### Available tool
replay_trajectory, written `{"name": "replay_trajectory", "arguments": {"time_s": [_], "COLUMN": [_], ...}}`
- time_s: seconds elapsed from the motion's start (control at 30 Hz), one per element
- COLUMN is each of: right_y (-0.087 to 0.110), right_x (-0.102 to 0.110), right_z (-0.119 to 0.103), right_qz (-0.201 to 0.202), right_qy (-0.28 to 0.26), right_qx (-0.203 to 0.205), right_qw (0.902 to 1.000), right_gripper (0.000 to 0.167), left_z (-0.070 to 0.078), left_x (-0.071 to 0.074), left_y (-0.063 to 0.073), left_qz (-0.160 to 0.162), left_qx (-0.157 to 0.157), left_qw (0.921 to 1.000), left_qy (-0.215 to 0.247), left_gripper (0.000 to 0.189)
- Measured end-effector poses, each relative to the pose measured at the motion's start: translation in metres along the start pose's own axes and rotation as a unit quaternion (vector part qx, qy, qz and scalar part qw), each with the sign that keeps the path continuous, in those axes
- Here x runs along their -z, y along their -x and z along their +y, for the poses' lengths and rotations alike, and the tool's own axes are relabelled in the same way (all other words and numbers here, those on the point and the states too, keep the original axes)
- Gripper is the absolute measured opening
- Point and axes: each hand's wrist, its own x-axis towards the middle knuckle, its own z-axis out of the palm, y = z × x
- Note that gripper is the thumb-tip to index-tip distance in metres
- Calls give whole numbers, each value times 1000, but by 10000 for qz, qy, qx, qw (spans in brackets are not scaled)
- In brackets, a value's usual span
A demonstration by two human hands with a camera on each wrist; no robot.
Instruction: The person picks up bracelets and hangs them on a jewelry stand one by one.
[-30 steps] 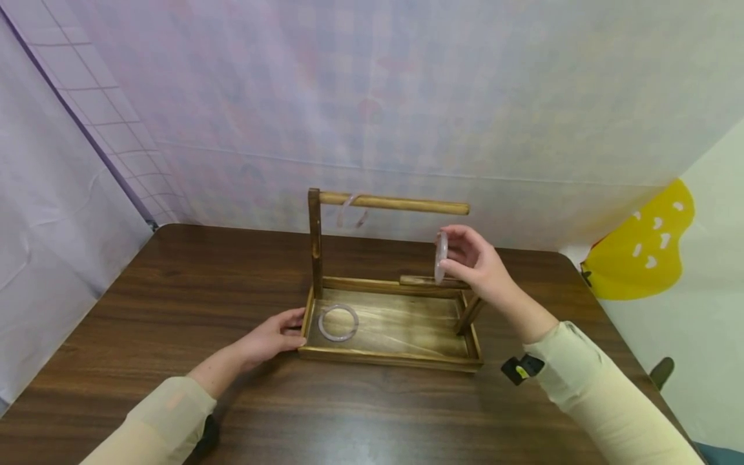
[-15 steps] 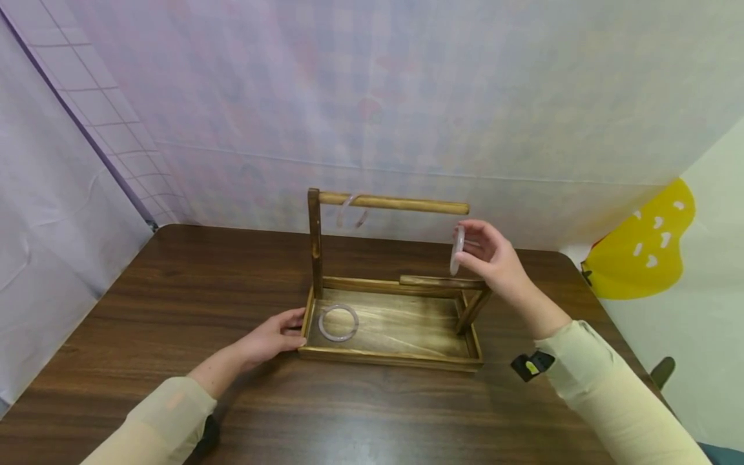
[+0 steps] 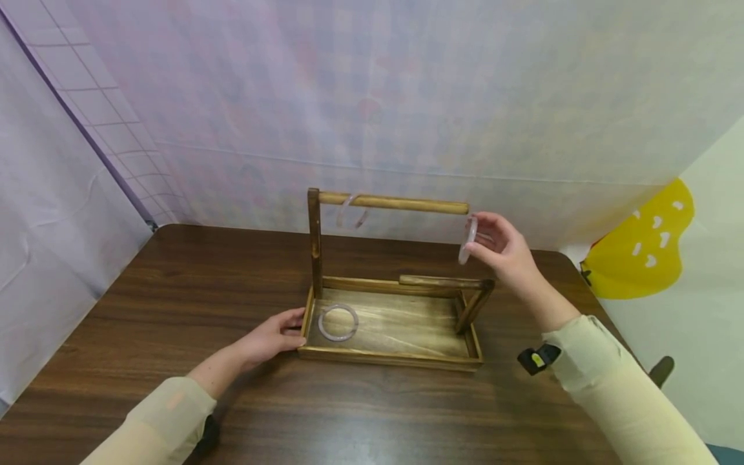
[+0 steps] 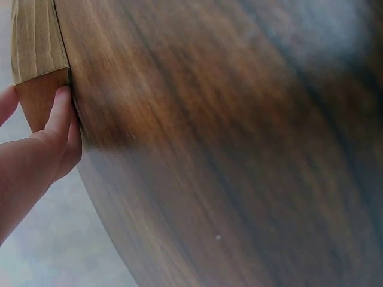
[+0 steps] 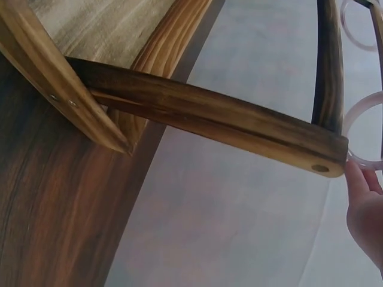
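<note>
Taking the tray [image 3: 401, 323] as the centre of my dial in the head view, with 12 at the far side, I have the right grip [image 3: 502, 252] out toward 2 o'clock, thumb and fingers pinching a pale bangle [image 3: 466, 248]. That bangle hangs in the air on edge, just beside the free end of the upper bar [image 3: 407, 204]; I cannot tell whether they touch. The left grip [image 3: 273, 337] is spread at 9 o'clock, touching the tray's end wall. I see a second bangle [image 3: 339, 339] lying flat inside the tray toward 9 o'clock, and a third bangle [image 3: 347, 203] around the upper bar at 11, near its tall post [image 3: 316, 245]. The lower bar [image 3: 438, 281] sits at 2 o'clock on a short post [image 3: 473, 310]. Everything stands on a dark wooden surface [image 3: 372, 413], with a pale curtain [image 3: 407, 97] behind at 12.
</note>
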Motion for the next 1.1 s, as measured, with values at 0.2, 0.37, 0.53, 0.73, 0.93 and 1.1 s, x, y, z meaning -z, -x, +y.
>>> {"name": "replay_trajectory", "arguments": {"time_s": [0.2, 0.37, 0.53, 0.73, 0.93, 1.1], "right_y": [-5, -13, -19, -26, -34, -39], "right_x": [2, 3, 6, 8, 8, 8], "right_z": [-2, -7, -9, -13, -19, -24], "right_qz": [67, 106, 53, -38, -93, -115], "right_qy": [89, 287, 253, 442, 521, 638], "right_qx": [-23, -57, -28, -90, -90, -56], "right_qw": [9999, 9995, 9997, 9990, 9986, 9979], "right_gripper": [40, 41, 40, 41, 41, 41], "left_z": [-2, -3, -3, -3, -3, -3], "left_x": [1, 1, 1, 1, 1, 1], "left_y": [-1, -1, -1, -1, -2, -3], "left_qz": [67, 55, 57, 60, 64, 50], "left_qx": [53, 72, 60, 103, 64, 22], "left_qw": [10000, 9999, 10000, 9999, 9999, 9999], "left_qy": [38, 52, 43, 83, 134, 94], "left_gripper": [66, 66, 66, 66, 66, 66]}}
